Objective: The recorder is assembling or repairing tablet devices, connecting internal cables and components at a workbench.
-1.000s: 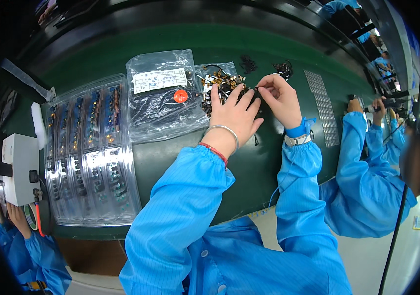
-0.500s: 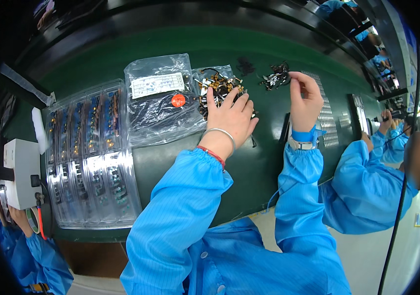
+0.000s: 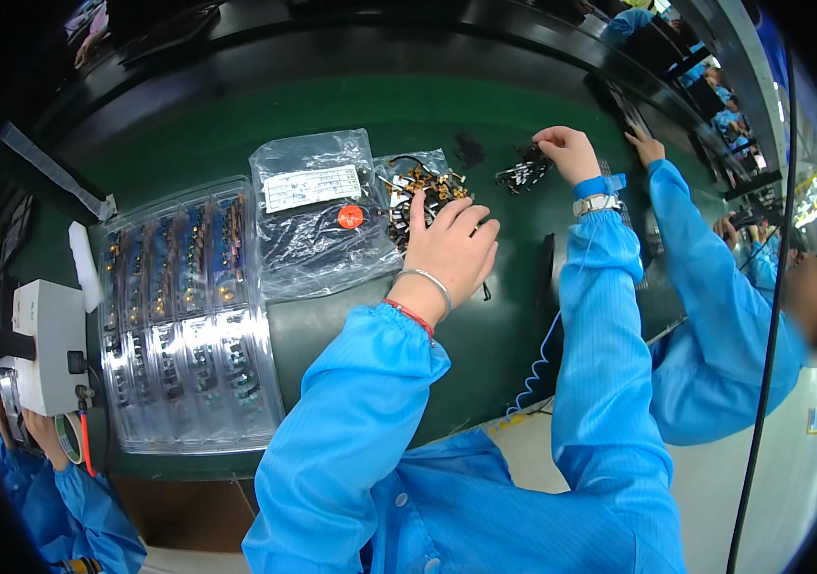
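Note:
My left hand (image 3: 452, 251) lies with fingers apart over the near edge of a pile of small flex-cable parts (image 3: 420, 191), gold, black and white. The parts rest on a clear plastic bag, and the palm hides some of them. Farther right, my right hand (image 3: 571, 155) is at a smaller heap of black and silvery parts (image 3: 523, 174). Its thumb and forefinger are pinched together, and whatever is between them is too small to make out. A blue strap and a watch circle the right wrist.
A labelled clear bag (image 3: 318, 258) lies left of the pile, beside a clear tray (image 3: 188, 383) of circuit boards. Dark bits (image 3: 469, 150) sit behind. A white box (image 3: 50, 335) stands at left. On the right, a co-worker's hand (image 3: 648, 146) reaches across the table.
My right hand has moved forward and slightly left onto the black heap. My left hand stays by the pile. The co-worker's arm at right now stretches far forward over the table.

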Motion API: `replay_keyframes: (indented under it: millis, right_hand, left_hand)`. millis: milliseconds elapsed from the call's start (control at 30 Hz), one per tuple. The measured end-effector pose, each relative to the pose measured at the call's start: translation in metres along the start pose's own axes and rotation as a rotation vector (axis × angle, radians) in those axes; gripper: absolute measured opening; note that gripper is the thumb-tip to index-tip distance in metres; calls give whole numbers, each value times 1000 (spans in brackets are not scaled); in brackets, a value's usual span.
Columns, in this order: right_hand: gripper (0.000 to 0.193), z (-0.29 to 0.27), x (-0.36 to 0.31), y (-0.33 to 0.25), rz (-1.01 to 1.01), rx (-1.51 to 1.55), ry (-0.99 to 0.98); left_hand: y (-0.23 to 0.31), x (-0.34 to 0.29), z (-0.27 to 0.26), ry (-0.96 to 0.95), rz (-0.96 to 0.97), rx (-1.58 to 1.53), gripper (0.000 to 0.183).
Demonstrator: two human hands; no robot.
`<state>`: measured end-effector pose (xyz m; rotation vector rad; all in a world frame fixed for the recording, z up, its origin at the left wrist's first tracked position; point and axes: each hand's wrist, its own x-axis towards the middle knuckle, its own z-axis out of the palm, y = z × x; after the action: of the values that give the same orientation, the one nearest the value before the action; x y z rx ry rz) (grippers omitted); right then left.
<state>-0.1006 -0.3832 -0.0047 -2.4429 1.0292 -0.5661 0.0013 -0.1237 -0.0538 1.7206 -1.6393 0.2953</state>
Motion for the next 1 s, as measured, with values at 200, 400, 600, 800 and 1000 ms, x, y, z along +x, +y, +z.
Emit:
replay_keyframes:
  millis: [200, 400, 600, 800, 1000]
  right_hand:
    - [20, 15, -2, -17, -67, -265, 148]
    - [12, 36, -23, -74, -305, -230, -128]
    - [10, 45, -33, -88, -428, -337, -114]
    - [7, 52, -35, -96, -446, -489, -119]
    - [7, 51, -38, -92, -454, -421, -60]
  left_hand:
    - [-1, -2, 1, -21, 13, -62, 18]
    - [-2, 0, -2, -11, 45, -90, 18]
    - [0, 4, -7, 6, 94, -206, 15]
    - [-1, 3, -5, -19, 94, -204, 14]
    - [4, 2, -8, -3, 153, -199, 14]
